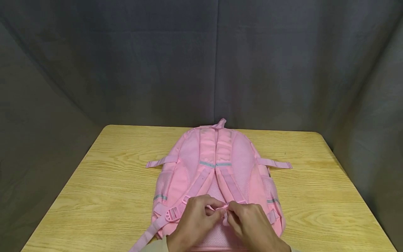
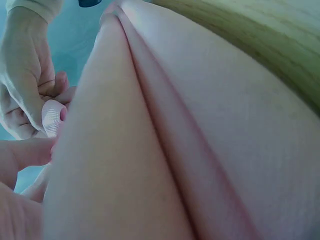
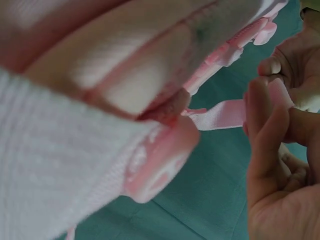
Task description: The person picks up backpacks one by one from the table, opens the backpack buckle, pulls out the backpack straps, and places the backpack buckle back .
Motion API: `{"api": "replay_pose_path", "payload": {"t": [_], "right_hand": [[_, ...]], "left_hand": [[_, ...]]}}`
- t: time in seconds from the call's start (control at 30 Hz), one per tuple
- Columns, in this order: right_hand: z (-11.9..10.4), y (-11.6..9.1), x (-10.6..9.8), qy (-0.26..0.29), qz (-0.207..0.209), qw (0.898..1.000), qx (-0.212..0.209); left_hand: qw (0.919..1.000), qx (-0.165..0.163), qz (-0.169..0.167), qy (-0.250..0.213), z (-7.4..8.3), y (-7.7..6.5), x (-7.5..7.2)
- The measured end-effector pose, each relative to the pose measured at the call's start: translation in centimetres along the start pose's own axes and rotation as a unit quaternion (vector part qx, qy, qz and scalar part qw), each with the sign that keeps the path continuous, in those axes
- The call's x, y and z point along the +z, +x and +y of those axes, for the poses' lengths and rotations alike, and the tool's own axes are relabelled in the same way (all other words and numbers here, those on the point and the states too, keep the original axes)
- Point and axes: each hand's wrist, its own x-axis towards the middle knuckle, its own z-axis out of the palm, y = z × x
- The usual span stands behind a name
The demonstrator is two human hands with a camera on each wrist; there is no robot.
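Note:
A pink backpack (image 1: 217,189) lies with its shoulder straps facing up. Low over its back panel, my left hand (image 1: 196,217) and right hand (image 1: 252,224) meet fingertip to fingertip. Both pinch a pink webbing strap (image 1: 225,219) between thumb and fingers. From the right wrist view, the flat webbing (image 3: 222,115) runs from the bag to the fingers, and its end sticks up folded between them. A curl of it (image 2: 52,117) shows between the hands in the left wrist view. Just above my fingers is the lower end of the right shoulder strap (image 1: 229,183).
The wooden table (image 1: 94,196) carries the backpack. Left of my left hand, a pink buckle (image 1: 172,214) holds another webbing strap (image 1: 148,234) that trails toward the front. Short side straps (image 1: 275,163) stick out on both sides. A dark curtain (image 1: 157,70) hangs behind the table.

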Motion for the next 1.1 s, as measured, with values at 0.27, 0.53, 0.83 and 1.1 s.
{"api": "replay_pose_path", "payload": {"t": [0.27,0.53,0.83,1.1], "right_hand": [[0.2,-0.2,0.5,0.005,0.035,0.999,-0.033],[0.3,-0.3,1.1,0.009,0.064,0.997,-0.047],[0.3,-0.2,0.9,0.007,0.05,0.998,-0.039],[-0.3,0.2,0.3,-0.007,0.002,1.0,0.03]], "left_hand": [[0.9989,-0.026,-0.005,-0.038,-0.1,0.3,-0.3],[0.9954,-0.062,-0.019,-0.071,-0.1,0.5,-0.6],[0.9947,-0.063,-0.015,-0.08,-0.2,0.4,-0.7],[0.9997,-0.011,0.023,0.005,-0.1,0.1,-0.2]]}}
